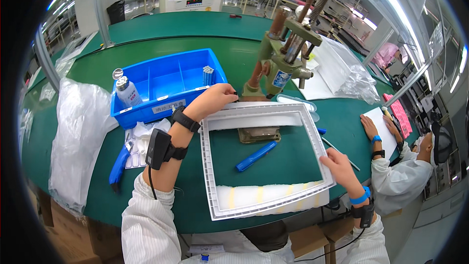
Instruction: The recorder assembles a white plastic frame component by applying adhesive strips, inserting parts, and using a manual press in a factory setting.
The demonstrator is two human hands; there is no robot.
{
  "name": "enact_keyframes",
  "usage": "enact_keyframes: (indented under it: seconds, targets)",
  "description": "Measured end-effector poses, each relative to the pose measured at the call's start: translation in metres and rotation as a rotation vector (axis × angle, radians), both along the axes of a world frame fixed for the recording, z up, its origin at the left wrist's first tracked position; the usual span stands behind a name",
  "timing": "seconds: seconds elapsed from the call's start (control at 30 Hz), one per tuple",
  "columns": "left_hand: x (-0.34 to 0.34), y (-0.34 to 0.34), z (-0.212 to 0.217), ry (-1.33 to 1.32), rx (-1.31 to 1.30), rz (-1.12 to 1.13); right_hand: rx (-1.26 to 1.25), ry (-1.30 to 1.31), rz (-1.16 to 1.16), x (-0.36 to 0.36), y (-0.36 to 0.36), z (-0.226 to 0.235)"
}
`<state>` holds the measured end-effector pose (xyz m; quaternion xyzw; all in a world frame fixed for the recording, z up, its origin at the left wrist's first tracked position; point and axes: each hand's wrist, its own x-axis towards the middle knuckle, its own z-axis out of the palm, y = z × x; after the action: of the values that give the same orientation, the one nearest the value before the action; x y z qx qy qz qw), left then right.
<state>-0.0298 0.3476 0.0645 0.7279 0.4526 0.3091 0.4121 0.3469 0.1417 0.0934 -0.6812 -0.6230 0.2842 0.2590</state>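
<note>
Bench [205,44]: green mat, long, curved by the lens; its near edge runs just under the frame's near rail. Open mat lies far of the bin and left of the press.

Frame [211,166]: white plastic, rectangular, ribbed rim, hollow centre; lies flat at the near middle of the bench. Its far rail sits at the foot of the press, its near right corner overhangs the bench edge slightly.

Left hand [212,100]: rests on the far left corner of the frame, fingers curled over the rail; grip narrow, holding the frame.

Right hand [339,166]: on the near right corner of the frame, fingers closed on the rim.

Press [281,63]: green cast metal, upright, rusty spring and lever; just far of the frame.

Pen [256,155]: blue, slim, lying on the mat inside the frame's opening, clear of all 4 rails.

Foam [266,195]: white strip with yellow bands, under the near rail.

Bin [166,83]: blue plastic, divided, left of the press; 1 white bottle [128,92] in its left compartment.

Bag [78,137]: clear plastic, crumpled, far left.

A second person's hands [376,129] rest on white paper, well right.
</note>
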Motion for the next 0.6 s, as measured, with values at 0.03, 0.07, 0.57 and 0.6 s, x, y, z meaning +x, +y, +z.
enact_keyframes:
  seconds: [0.03,0.07,0.57,0.6]
  targets:
    - [-0.001,0.000,0.001,0.050,-0.077,-0.024,-0.028,0.022,-0.025,0.012,0.002,-0.002]
    - [-0.003,-0.002,0.000,0.048,-0.083,-0.016,-0.034,0.020,-0.017,0.013,0.001,0.005]
    - [0.001,0.004,-0.012,0.128,-0.056,-0.180,-0.288,-0.166,0.476,0.014,0.084,0.065]
    - [0.000,0.005,-0.013,0.098,-0.068,-0.181,-0.243,-0.225,0.566,0.010,0.096,0.059]
